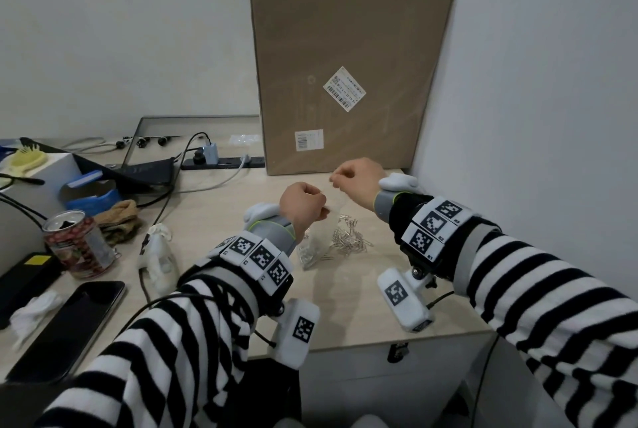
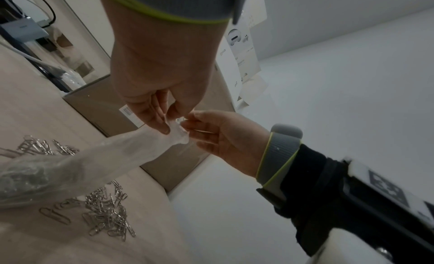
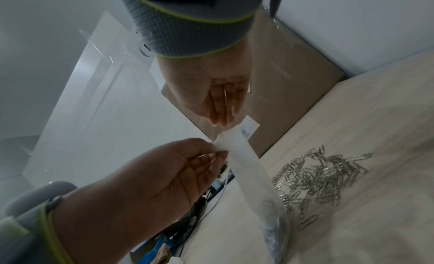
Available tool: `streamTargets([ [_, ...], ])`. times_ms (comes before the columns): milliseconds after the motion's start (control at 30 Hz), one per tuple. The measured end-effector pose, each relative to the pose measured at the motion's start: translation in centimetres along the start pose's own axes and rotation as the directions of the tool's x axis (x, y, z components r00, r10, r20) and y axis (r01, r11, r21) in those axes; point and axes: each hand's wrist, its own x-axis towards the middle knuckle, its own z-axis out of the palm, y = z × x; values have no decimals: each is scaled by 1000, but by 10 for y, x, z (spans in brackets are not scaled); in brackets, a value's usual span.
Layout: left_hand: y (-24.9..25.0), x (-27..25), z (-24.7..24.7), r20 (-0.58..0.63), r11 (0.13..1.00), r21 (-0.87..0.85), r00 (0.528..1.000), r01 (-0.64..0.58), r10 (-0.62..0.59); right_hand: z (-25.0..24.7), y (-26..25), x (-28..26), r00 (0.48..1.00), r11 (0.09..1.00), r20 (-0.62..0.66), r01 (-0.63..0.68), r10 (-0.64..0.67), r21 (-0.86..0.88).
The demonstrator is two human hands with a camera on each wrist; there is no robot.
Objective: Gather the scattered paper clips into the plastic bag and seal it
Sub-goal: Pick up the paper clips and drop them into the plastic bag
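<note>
Left hand: my left hand (image 1: 302,201) pinches the plastic bag (image 1: 316,241) at its top.
Right hand: my right hand (image 1: 355,179) pinches the same edge.
Paper clips: the loose paper clips (image 1: 350,237) lie on the desk (image 1: 214,206), right of the bag; some sit inside.

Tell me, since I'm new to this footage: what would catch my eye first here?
Both hands, the left hand and the right hand, pinch the top of a clear plastic bag held up over the desk, some clips already in its bottom. Beside the hanging bag lies a silvery heap of paper clips. Behind stands a tall cardboard box against the wall.
</note>
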Motion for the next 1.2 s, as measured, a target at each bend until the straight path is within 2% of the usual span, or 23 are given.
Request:
streamTargets([
  [100, -4, 6, -3, -20, 1000, -8, 1000, -7, 7, 1, 18, 4, 998, 998, -63, -29, 25, -63],
  [167, -7, 9, -3, -25, 1000, -10, 999, -21, 21, 6, 38, 8, 993, 980, 34, -109, 116, -167],
  [267, -14, 16, -3, -25, 1000, -11, 999, -26, 26, 23, 67, 11, 925, 913, 259, -171, 278, -370],
  [367, -21, 25, -1, -15, 1000, -10, 1000, -12, 11, 44, 81, 17, 860, 851, 395, -80, 322, -519],
  [433, -24, 28, 0, -6, 1000, -7, 1000, -2, 2, 58, 87, 21, 827, 815, 426, -65, 367, -576],
  [500, -26, 30, 1, 4, 1000, -8, 1000, 3, -3, 77, 102, 32, 826, 771, 404, -56, 392, -635],
  [567, -30, 33, 2, 11, 1000, -5, 1000, 9, -9, 90, 109, 41, 844, 740, 398, 3, 358, -673],
  [700, -37, 39, 3, 20, 1000, -3, 1000, 19, -19, 82, 86, 35, 849, 804, 447, 46, 281, -593],
  [833, -41, 42, 3, 30, 1000, 2, 999, 15, -15, 81, 94, 31, 869, 850, 440, 45, 226, -525],
  [933, -40, 42, 2, 23, 1000, 6, 1000, 14, -14, 77, 93, 27, 895, 892, 391, -16, 213, -452],
  [1100, -35, 35, 0, 22, 1000, -1, 1000, 18, -18, 67, 100, 27, 950, 963, 184, -232, 254, -136],
  [1200, -30, 29, 1, 24, 1000, 9, 1000, 15, -15, 52, 97, 25, 949, 934, 126, -308, 288, 180],
])
